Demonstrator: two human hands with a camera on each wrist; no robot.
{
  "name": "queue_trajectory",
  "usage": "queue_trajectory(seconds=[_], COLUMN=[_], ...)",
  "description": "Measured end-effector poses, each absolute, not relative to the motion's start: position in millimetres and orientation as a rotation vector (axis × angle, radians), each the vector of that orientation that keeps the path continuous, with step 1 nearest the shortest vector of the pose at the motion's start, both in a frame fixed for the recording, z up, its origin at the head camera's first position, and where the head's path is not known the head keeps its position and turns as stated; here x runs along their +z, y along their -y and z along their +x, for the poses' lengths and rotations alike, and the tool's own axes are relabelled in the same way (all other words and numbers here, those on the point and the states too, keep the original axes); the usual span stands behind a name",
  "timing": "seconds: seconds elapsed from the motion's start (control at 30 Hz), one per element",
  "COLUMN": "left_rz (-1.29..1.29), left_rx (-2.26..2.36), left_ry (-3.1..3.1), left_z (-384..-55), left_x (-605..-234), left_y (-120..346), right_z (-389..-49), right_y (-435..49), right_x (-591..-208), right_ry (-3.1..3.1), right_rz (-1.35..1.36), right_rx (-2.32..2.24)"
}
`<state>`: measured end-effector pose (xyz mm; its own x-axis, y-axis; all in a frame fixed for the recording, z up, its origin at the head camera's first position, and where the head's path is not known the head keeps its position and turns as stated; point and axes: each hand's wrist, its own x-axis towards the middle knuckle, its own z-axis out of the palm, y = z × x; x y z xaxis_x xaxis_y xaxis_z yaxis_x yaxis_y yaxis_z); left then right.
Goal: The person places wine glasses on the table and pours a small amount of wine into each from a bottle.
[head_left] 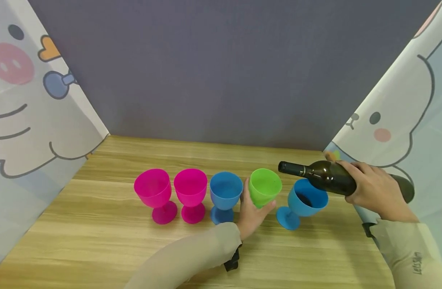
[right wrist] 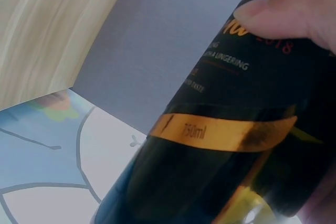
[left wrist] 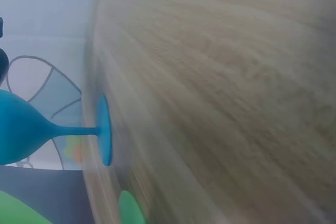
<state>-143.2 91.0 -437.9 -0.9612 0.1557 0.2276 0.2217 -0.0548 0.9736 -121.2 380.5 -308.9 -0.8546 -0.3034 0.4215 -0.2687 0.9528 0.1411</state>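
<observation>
My right hand (head_left: 376,188) grips a dark wine bottle (head_left: 329,176) round its body, tilted nearly level with the neck pointing left. The bottle's label and gold band show in the right wrist view, my thumb (right wrist: 289,14) pressed over the label. Below the bottle stands a blue goblet (head_left: 304,206) with dark liquid inside. My left hand (head_left: 251,214) holds a green goblet (head_left: 265,185) between thumb and fingers, just under the bottle's mouth on its left. In the left wrist view the blue goblet (left wrist: 26,129) and the green goblet's base (left wrist: 130,211) show; the hand is out of sight there.
Left of the green goblet stand another blue goblet (head_left: 226,190) and two magenta goblets, one (head_left: 190,186) beside the other (head_left: 153,186), in a row on the wooden table (head_left: 98,245). A grey panel (head_left: 221,72) rises behind, with cartoon-printed sheets on both sides.
</observation>
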Motion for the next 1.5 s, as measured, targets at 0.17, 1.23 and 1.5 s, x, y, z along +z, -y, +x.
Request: queue_trajectory(seconds=[0.17,1.23,1.5], left_rz=[-0.412,-0.36,-0.302], left_rx=[-2.206,-2.199,-2.211], left_ry=[2.132,2.132,2.134], left_z=[-143,-156,-154], left_x=[-434,-425,-432], left_y=[-93,-101,-106], right_z=[-122,-135,-132], right_y=[-381,-387,-386], right_x=[-308,-305,-309], right_ry=[2.647,2.53,2.559], right_rz=[0.415,0.55,0.547], right_rx=[-0.115,-0.171,-0.174])
